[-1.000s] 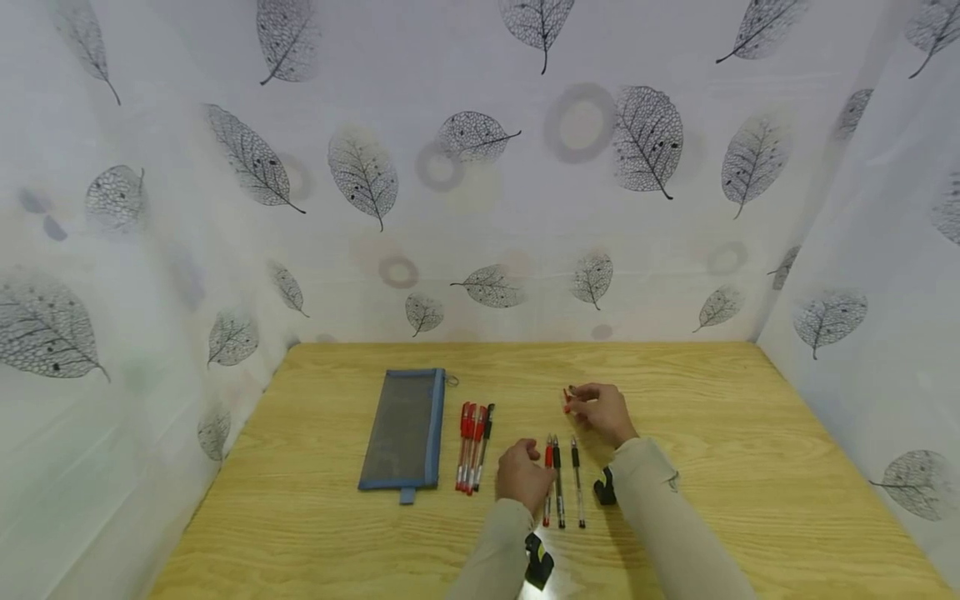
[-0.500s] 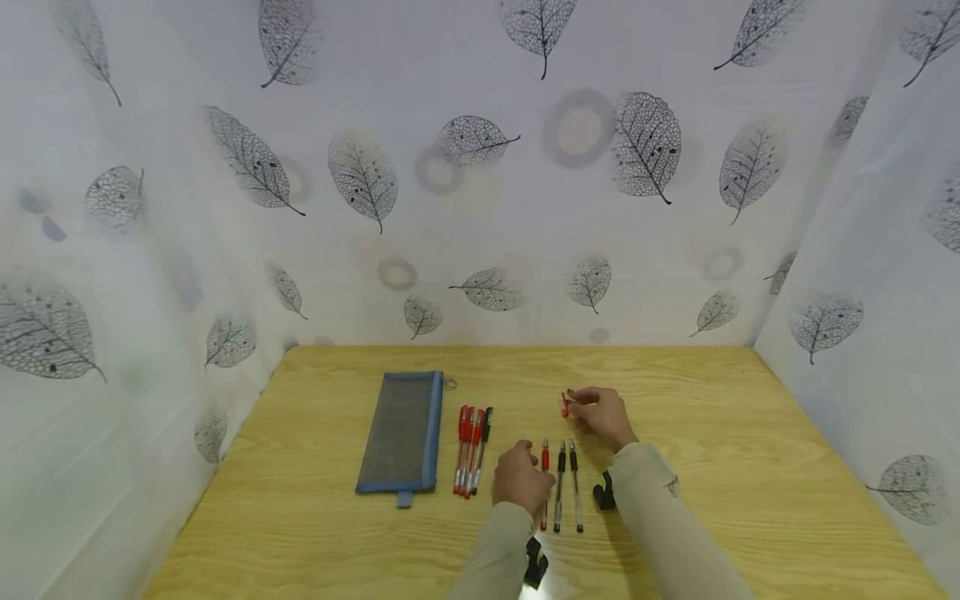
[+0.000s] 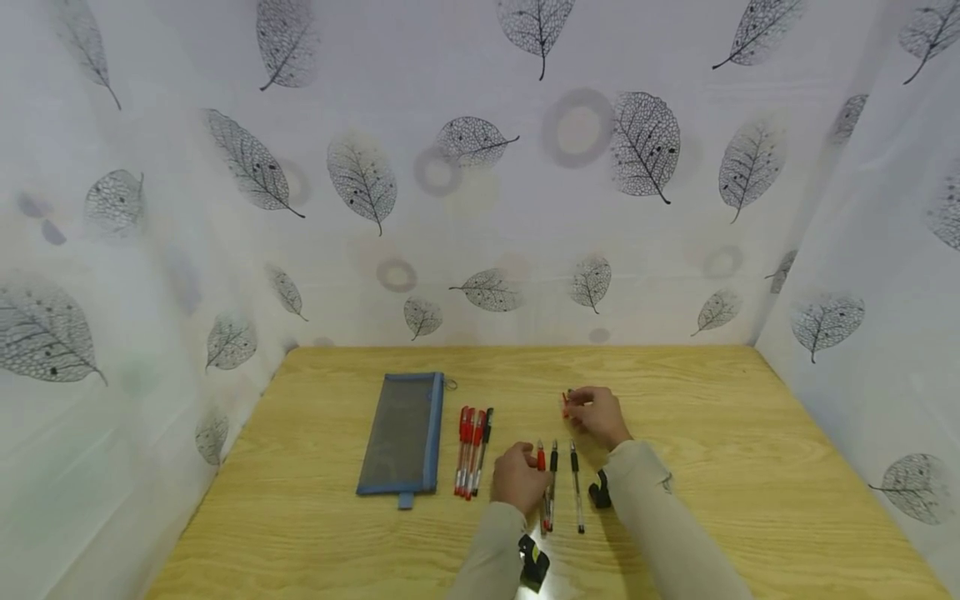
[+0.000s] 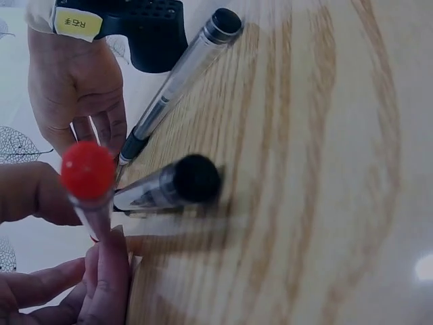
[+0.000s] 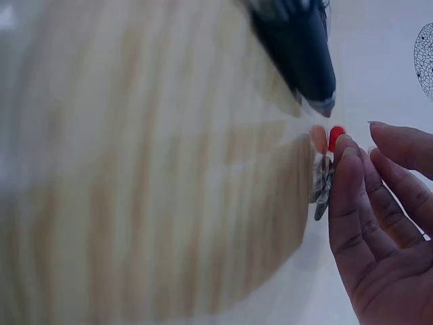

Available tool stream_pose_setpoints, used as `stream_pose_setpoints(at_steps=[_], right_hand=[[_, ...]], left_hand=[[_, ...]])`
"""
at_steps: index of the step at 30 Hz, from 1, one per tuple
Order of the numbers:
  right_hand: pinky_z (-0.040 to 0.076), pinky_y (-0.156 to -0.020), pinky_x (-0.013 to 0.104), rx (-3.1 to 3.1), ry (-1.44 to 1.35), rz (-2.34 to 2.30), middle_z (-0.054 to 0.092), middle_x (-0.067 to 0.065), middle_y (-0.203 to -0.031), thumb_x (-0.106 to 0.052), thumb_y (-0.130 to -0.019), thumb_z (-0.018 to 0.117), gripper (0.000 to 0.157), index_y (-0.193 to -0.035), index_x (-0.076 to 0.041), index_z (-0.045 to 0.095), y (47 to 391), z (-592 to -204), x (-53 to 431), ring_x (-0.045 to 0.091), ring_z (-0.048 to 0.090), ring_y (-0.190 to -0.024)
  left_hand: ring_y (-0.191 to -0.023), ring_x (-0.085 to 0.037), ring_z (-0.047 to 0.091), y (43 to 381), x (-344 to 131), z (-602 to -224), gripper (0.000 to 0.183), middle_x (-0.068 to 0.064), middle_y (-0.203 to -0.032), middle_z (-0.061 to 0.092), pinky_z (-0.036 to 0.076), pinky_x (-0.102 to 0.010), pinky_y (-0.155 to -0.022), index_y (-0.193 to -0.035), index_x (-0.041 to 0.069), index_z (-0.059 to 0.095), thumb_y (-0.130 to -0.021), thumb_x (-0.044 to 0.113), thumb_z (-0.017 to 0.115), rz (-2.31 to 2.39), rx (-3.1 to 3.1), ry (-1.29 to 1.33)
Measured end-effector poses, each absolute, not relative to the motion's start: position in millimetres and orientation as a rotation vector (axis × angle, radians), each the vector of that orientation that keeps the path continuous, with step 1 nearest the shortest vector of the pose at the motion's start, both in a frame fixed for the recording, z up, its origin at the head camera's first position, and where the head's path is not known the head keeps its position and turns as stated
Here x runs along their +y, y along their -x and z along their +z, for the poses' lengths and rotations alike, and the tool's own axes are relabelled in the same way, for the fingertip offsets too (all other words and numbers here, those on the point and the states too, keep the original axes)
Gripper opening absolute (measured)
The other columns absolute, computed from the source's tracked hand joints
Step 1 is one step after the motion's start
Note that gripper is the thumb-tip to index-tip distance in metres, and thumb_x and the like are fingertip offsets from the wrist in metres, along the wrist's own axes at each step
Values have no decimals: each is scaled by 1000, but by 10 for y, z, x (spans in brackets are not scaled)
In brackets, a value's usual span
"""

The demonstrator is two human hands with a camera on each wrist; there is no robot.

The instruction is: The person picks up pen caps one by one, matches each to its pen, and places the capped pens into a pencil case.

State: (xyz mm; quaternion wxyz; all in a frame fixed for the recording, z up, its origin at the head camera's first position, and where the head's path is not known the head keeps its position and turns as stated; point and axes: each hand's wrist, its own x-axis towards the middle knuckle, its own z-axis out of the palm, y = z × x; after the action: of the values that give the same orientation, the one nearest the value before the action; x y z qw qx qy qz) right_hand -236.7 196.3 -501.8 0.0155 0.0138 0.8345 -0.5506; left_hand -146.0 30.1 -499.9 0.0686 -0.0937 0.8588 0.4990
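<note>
In the head view, my left hand point(image 3: 517, 479) pinches an uncapped red gel pen point(image 3: 541, 458), tip toward the far side. Its red end point(image 4: 88, 170) stands off the table in the left wrist view, between thumb and fingers. Close on its right lies an uncapped black gel pen point(image 3: 553, 463); a second black pen point(image 3: 575, 467) lies farther right. Beyond the pens, my right hand point(image 3: 600, 415) rests with its fingertips at a red pen cap point(image 5: 336, 139). Its thumb stands apart from the fingers. A small dark piece point(image 5: 323, 196) shows beside that cap, partly hidden.
Left of the hands lie several capped red pens point(image 3: 470, 442) and one capped black pen point(image 3: 487, 429), side by side. Farther left is a grey mesh zip pouch point(image 3: 401, 433) with blue edging. Leaf-printed curtains point(image 3: 480, 225) enclose the wooden table point(image 3: 322, 533).
My left hand's red pen has shifted slightly left, and the nearer black pen has moved left against it. The right hand stays by the cap, almost still.
</note>
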Motion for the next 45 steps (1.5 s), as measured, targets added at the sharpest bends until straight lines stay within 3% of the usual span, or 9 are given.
stream_pose_setpoints(at_steps=[11, 20, 28, 37, 45], right_hand=[[54, -55, 31, 2701, -32, -1575, 67, 24, -94, 6, -83, 68, 25, -107, 14, 64, 2391, -5007, 1908, 22, 65, -62], [54, -64, 35, 2874, -41, -1295, 69, 13, -89, -1, -82, 73, 22, -103, 6, 69, 2420, -4961, 1847, 21, 64, -73], [54, -71, 41, 2881, -19, -1205, 69, 13, -90, 1, -82, 69, 21, -103, 5, 70, 2414, -4931, 1821, 28, 65, -81], [53, -72, 44, 2932, 61, -1138, 69, 13, -87, 3, -80, 68, 19, -98, 5, 71, 2415, -4926, 1826, 29, 65, -79], [53, -75, 45, 2952, 130, -1119, 70, 14, -87, 3, -80, 71, 14, -94, 3, 73, 2433, -4965, 1832, 31, 66, -82]], left_hand=[[-77, -13, 62, 1451, 228, -5042, 57, 0, -89, 66, 53, -33, -69, -124, 0, 60, -72, 8, 80, 1686, 2450, 256], [-78, -13, 63, 1482, 163, -5132, 57, 0, -88, 67, 52, -31, -67, -126, -1, 59, -70, 0, 73, 1832, 2378, 246], [-77, -14, 63, 1487, 108, -5139, 55, -1, -88, 68, 52, -29, -65, -124, 0, 61, -70, -2, 70, 1937, 2291, 247], [-74, -13, 64, 1517, 68, -5212, 36, -6, -85, 69, 53, -27, -64, -111, -4, 67, -75, -4, 70, 2148, 2086, 214], [-70, -12, 62, 1491, 47, -5147, 27, -10, -87, 69, 51, -26, -60, -109, -6, 68, -81, -5, 67, 2221, 1985, 204]])
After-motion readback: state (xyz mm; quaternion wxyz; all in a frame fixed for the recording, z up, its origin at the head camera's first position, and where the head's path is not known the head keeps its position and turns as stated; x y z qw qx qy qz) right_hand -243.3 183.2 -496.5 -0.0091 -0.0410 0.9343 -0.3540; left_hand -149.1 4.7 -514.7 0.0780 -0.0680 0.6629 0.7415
